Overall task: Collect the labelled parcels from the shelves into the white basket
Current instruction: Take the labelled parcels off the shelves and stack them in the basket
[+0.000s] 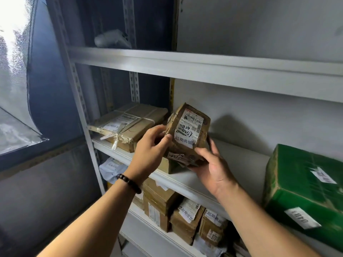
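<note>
Your left hand (148, 149) and right hand (211, 169) clamp 1 crumpled brown labelled parcel (187, 132) between them at frame centre, just above the middle shelf (178, 179) edge. The left seems to hold by fingertips only, so slick tape could let it slip onto the cartons (185, 219) below. That shelf also holds a strapped flat carton (128, 125) and a green box (304, 186). The white basket is out of view.

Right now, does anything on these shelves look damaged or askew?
The brown parcel held tilted between left hand and right hand looks crushed, its corners dented. On the shelf behind, the flat parcel has frayed strapping hanging over the edge.
</note>
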